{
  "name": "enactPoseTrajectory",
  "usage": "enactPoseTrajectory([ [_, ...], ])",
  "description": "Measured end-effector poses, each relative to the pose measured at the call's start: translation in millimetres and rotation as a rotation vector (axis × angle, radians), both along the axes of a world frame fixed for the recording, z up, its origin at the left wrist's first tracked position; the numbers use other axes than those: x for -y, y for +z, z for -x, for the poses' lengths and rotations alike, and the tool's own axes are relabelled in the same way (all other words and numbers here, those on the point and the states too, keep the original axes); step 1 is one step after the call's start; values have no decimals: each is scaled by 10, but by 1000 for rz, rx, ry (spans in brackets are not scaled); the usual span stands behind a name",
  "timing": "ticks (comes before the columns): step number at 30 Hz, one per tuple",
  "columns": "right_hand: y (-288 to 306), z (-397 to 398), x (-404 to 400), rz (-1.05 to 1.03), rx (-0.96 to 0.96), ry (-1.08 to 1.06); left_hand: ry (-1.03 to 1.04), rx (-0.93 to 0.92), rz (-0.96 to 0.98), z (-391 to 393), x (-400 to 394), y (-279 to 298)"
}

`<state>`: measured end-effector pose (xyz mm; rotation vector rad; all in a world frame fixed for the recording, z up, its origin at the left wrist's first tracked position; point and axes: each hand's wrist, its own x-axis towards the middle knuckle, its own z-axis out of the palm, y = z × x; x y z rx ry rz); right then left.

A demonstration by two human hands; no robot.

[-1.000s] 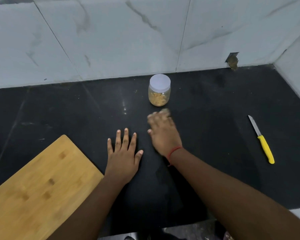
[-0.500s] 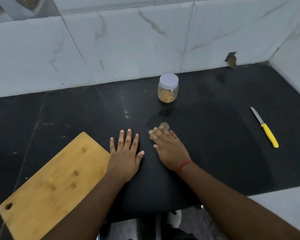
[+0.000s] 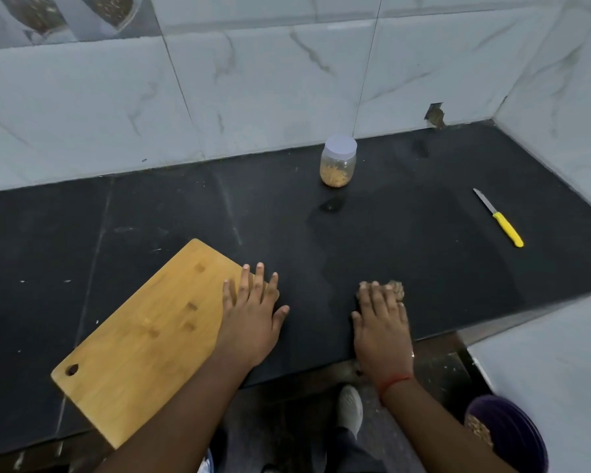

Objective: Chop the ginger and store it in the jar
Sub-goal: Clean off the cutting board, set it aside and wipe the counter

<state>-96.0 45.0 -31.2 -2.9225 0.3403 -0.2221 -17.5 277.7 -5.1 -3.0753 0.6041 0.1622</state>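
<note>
Ginger (image 3: 394, 289) at right fingertips
Your right hand (image 3: 382, 331) rests straight fingers (image 3: 372, 302) on it; left hand (image 3: 253, 315) lies flat, spread.

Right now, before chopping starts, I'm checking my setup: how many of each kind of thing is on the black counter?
Lidded jar: 1
Yellow-handled knife: 1
Bamboo cutting board: 1
Ginger piece: 1
Total: 4
</note>
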Motion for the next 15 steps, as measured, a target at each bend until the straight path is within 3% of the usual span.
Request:
enactPoseTrajectory([
  [3,-67,42,-324,104,-46,413,5,-23,-7,32,-76,25],
  [4,-63,-11,-336,92,-41,398,7,-28,-9,34,-93,28],
  [6,37,-206,-344,-36,-32,80,29,-23,10,35,-124,43],
  [7,77,-285,-410,-24,-49,69,35,-19,18,38,-137,54],
  [9,9,-371,-599,58,-70,349,33,-23,24,36,-160,43],
  [10,-8,-444,-652,46,-70,378,42,-18,27,22,-175,20],
  [12,45,-691,-621,-54,-40,185,69,-2,47,-16,-193,-6],
  [13,55,-822,-595,-52,-47,195,75,-3,57,-37,-198,-11],
  [15,24,-1080,-576,0,-92,408,76,-14,50,-88,-199,-26],
])
